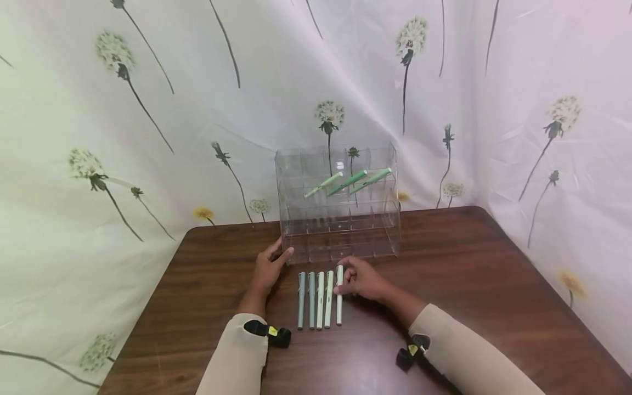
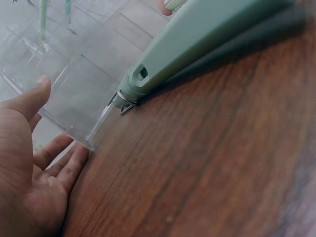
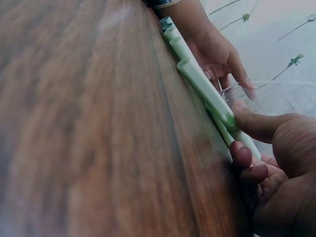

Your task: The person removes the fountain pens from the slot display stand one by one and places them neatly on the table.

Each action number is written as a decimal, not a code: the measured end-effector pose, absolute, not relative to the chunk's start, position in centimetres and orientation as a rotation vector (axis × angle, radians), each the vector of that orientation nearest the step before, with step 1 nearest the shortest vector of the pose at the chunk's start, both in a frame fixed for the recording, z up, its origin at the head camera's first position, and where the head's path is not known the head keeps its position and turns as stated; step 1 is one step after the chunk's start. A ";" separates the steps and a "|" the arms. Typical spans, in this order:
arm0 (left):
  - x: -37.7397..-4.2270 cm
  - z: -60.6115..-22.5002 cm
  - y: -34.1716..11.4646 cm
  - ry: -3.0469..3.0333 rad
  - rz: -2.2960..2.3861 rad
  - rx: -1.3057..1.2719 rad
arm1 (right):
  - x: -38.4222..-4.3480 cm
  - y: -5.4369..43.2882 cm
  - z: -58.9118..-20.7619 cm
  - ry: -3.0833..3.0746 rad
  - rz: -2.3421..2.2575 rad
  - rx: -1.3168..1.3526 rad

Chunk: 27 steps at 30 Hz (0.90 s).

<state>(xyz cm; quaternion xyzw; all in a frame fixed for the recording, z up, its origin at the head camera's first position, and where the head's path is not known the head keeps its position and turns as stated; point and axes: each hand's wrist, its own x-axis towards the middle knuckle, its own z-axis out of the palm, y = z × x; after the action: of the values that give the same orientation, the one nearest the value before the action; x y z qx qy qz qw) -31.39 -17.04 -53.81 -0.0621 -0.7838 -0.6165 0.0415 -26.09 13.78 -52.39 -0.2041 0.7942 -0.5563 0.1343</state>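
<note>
My right hand (image 1: 364, 280) pinches a pale mint pen (image 1: 339, 312) between thumb and fingers, at the right end of a row on the table. In the right wrist view the thumb presses the side of that pen (image 3: 205, 89). To its left lie two more pale pens (image 1: 324, 302) and two grey-green pens (image 1: 306, 302), side by side with clips toward the organizer. My left hand (image 1: 266, 271) rests at the lower left corner of a clear plastic organizer (image 1: 340, 231). Its fingers reach along the side, with the thumb (image 2: 37, 96) extended at the front.
Three green pens (image 1: 347, 183) lean slantwise in the organizer's upper compartments. The organizer stands near the back edge of a brown wooden table (image 1: 207, 307). A white curtain (image 1: 276, 82) with dandelion prints hangs behind and at the sides.
</note>
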 end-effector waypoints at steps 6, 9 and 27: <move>-31.6 -53.2 -16.9 -2.395 -1.893 -0.200 | -27.0 13.8 -52.7 2.319 -1.588 -0.599; -31.6 -53.1 -16.7 -2.411 -1.889 -0.190 | -27.3 14.0 -53.0 2.312 -1.584 -0.581; -31.3 -53.5 -17.1 -2.399 -1.896 -0.177 | -26.5 13.5 -52.3 2.317 -1.560 -0.543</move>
<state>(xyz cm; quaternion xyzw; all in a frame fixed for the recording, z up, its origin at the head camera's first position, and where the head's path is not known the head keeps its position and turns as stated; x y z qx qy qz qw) -31.26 -17.08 -53.51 -0.0578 -0.7825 -0.6187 0.0393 -26.53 13.47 -52.28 -0.1889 0.8053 -0.5421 0.1477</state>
